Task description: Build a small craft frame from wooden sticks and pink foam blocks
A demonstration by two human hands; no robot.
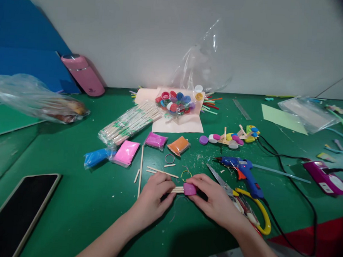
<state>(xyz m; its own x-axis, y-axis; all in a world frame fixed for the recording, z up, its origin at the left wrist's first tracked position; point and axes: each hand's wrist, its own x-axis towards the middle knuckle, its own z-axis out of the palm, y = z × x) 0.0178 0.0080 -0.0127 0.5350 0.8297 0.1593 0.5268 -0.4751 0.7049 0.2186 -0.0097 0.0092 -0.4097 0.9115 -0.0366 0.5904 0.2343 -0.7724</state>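
Several thin wooden sticks (177,189) lie side by side between the fingers of my left hand (156,194). At their right end is a pink-purple bottle cap (189,189), pinched between the thumb and fingers of my right hand (213,198). The sticks' ends meet the cap; whether they are inside it I cannot tell. Just above the cap lies a yellow ring (186,176), and a grey ring (169,158) rests farther back. Loose sticks (162,171) lie on the green table beyond my left hand, with a long stick (141,169) beside them.
To the right are scissors (220,180), a blue glue gun (241,169) with its cord and a purple power strip (327,178). Behind lie clay packets (156,140), bagged chopsticks (131,122), a bag of caps (176,101) and a stick-and-cap model (230,139). A phone (18,212) lies left.
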